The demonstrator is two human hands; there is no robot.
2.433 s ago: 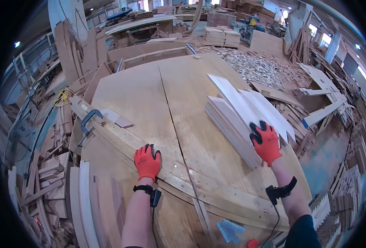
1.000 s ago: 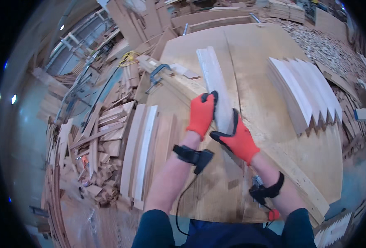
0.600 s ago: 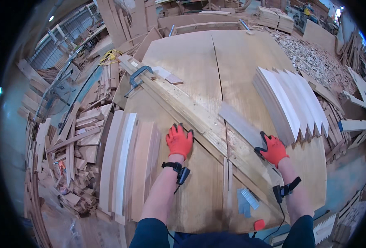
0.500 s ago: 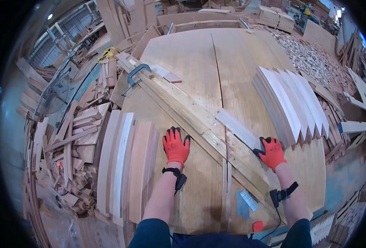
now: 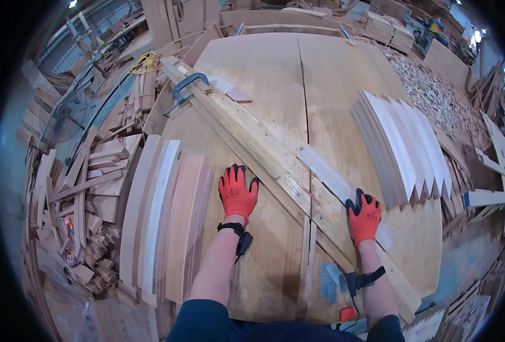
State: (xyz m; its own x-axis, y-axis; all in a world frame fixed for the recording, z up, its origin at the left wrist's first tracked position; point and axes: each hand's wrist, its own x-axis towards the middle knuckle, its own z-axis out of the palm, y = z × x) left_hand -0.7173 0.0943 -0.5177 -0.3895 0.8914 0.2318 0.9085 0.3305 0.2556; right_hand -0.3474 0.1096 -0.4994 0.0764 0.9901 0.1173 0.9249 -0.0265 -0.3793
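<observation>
My left hand (image 5: pixel 238 192), in a red glove with black fingertips, lies flat with its fingers apart on the large wooden panel (image 5: pixel 264 239). It is just left of the diagonal wooden boards (image 5: pixel 246 142). A blue C-clamp (image 5: pixel 187 88) grips their far end. My right hand (image 5: pixel 364 219), gloved alike, rests over a pale flat wooden strip (image 5: pixel 331 175), fingers a little bent and thumb side hidden in part. The strip lies along the right side of the diagonal boards.
Stacked boards (image 5: pixel 170 222) stand left of my left hand. Pieces with pointed ends (image 5: pixel 395 148) stand at the right. Metal staple strips (image 5: pixel 331 279) and a red object (image 5: pixel 347 313) lie near me. Offcuts (image 5: pixel 101 199) heap up at the left.
My right hand has shifted left and slightly nearer along the pale strip. My left hand has moved slightly up and left. The whole view has shifted a little.
</observation>
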